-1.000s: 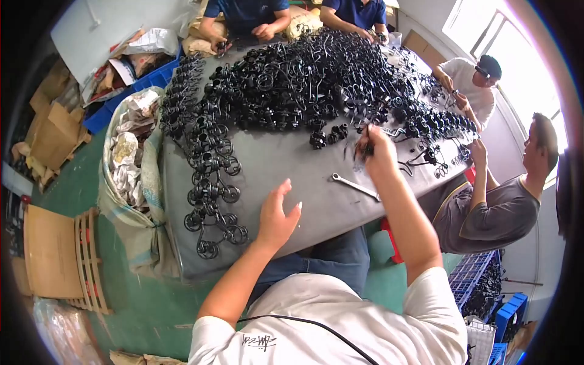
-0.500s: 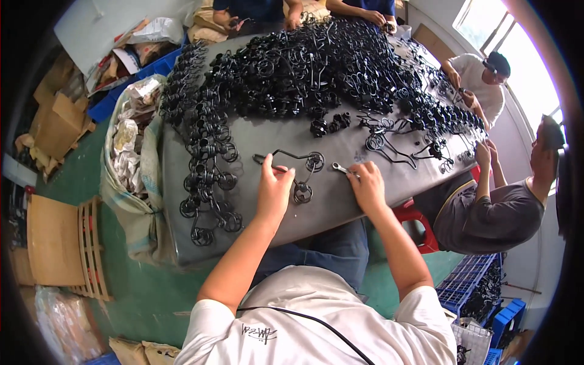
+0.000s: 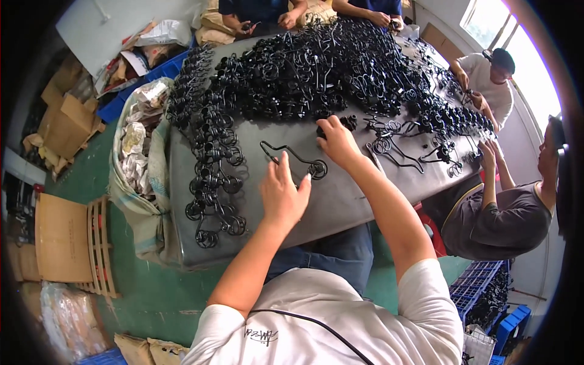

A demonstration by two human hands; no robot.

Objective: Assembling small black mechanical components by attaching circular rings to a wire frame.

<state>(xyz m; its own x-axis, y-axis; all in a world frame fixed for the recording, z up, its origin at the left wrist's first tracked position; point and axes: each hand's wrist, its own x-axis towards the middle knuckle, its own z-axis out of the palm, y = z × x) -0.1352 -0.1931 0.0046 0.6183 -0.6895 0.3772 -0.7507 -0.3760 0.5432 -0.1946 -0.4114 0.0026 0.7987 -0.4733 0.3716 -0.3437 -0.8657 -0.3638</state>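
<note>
A bent black wire piece (image 3: 285, 147) with a round clip (image 3: 317, 170) at its end lies on the grey table. My left hand (image 3: 283, 193) is over its near side, fingers stretched and thumb apart, touching the wire without closing round it. My right hand (image 3: 336, 141) reaches further out, its fingers curled down over a small black part (image 3: 320, 131). Next to those fingers sit more small black parts (image 3: 348, 122). A thin metal tool (image 3: 376, 163) lies beside my right forearm, which partly hides it.
A large heap of black wire pieces (image 3: 292, 76) covers the far table. A row of clipped pieces (image 3: 213, 176) runs down the left, beside a sack of crumpled paper (image 3: 135, 137). Co-workers sit at the far side and at the right (image 3: 496, 213).
My right hand has let go of the small wrench and moved forward to the small black parts. My left hand's pinch on the wire has loosened, its fingers spreading.
</note>
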